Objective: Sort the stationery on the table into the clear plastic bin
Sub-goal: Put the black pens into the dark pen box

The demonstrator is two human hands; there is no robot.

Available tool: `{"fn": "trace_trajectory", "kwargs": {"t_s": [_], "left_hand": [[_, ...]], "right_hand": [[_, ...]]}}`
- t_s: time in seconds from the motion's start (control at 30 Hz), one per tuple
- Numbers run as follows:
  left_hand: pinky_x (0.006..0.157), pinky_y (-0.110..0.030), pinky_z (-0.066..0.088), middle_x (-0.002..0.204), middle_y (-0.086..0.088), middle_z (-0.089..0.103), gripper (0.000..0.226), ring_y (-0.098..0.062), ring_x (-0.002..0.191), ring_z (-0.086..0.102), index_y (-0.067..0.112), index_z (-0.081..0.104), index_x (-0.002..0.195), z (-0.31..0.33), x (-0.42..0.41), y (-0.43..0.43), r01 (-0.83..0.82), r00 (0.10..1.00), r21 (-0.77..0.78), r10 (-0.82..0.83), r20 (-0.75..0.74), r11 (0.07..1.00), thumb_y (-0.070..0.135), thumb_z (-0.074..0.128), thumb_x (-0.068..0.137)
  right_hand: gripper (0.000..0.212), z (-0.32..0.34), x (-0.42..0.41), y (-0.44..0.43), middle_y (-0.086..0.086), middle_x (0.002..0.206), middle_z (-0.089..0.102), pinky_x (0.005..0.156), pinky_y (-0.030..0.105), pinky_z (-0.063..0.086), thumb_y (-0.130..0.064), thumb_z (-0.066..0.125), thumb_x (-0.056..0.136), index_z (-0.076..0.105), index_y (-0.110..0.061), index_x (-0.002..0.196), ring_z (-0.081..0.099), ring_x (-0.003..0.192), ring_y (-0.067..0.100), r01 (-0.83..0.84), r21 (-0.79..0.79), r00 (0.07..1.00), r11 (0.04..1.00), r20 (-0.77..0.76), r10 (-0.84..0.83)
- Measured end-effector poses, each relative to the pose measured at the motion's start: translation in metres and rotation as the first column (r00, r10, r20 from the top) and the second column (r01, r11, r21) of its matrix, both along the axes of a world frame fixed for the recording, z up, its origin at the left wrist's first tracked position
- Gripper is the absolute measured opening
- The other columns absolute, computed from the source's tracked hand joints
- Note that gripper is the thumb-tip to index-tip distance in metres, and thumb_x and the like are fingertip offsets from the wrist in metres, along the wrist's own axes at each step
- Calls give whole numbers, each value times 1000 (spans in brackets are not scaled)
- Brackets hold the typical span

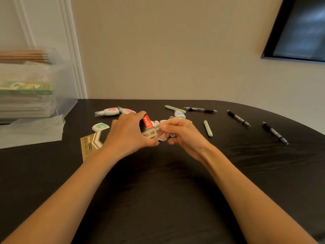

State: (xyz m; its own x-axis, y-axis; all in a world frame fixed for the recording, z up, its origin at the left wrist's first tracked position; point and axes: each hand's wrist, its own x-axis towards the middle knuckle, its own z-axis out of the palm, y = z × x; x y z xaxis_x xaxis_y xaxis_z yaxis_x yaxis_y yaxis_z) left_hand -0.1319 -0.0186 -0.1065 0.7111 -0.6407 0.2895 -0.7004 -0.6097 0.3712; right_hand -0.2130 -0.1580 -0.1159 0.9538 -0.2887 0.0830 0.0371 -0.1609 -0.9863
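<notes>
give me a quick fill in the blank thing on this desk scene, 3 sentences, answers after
1. The left hand grips a small box whose lettered label is ____.
2. The clear plastic bin stands at the far ____ corner of the table.
3. The marker lying just right of the right hand is pale ____.

Missing words: red; left; green
</notes>
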Motion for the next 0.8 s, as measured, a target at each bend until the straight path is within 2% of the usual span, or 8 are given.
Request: {"fn": "trace_trajectory", "kwargs": {"t_s": [0.17,0.4,0.47,0.53,0.6,0.67,0.73,0.8], "left_hand": [[106,-45,36,142,-3,41,92,-21,131,37,19,31,143,0,-2,-1,27,1000,0,-27,14,1000,50,75,68],[106,-44,35,142,-3,42,93,-21,131,37,20,30,143,1,-4,-2,70,997,5,-70,27,998,50,75,68],[107,-43,35,142,-2,42,94,-20,131,37,20,29,144,1,-5,-5,83,996,25,-84,19,996,50,75,67],[106,-42,36,141,-1,43,96,-20,130,38,21,28,145,3,-5,-10,93,995,49,-94,16,994,51,75,67],[104,-39,37,138,-2,45,96,-20,127,40,19,28,145,8,-4,-18,96,995,45,-96,17,994,51,75,67],[103,-40,37,137,-4,46,96,-22,126,40,17,28,145,16,-1,-31,79,996,42,-81,42,996,52,73,68],[104,-42,36,137,-4,45,94,-23,127,38,17,28,144,23,2,-48,54,996,54,-57,68,997,52,72,70],[103,-41,36,134,-4,47,88,-23,125,39,17,33,141,26,6,-68,34,997,51,-38,74,998,52,72,70]], "right_hand": [[16,-1,0,2,11,99,60,60,17,42,-12,55,91,69,-11,84,52,79,10,-50,-110,998,993,-53,44],[35,-1,-2,-1,5,91,61,65,21,40,-7,51,92,70,-26,70,48,77,13,-132,-194,987,972,-112,112],[24,0,-2,-4,12,95,63,67,22,41,-4,52,90,71,-14,79,50,82,17,-122,-216,985,969,-145,92],[16,1,-1,-11,12,97,63,73,24,46,-3,54,90,69,-6,92,55,88,17,-114,-199,983,973,-162,82],[15,3,1,-20,12,103,62,86,35,48,-5,56,89,69,-12,92,56,98,26,-116,-136,987,984,-127,99],[18,6,2,-33,7,100,63,92,41,48,-9,56,90,71,-18,86,57,102,24,-93,-20,994,995,-68,91],[24,8,1,-50,2,88,63,80,31,52,-14,56,91,74,-22,78,59,92,12,-47,60,999,997,-1,47],[20,8,1,-71,-1,80,63,70,23,47,-15,56,90,74,-19,84,57,79,8,43,83,998,996,43,-47]]}}
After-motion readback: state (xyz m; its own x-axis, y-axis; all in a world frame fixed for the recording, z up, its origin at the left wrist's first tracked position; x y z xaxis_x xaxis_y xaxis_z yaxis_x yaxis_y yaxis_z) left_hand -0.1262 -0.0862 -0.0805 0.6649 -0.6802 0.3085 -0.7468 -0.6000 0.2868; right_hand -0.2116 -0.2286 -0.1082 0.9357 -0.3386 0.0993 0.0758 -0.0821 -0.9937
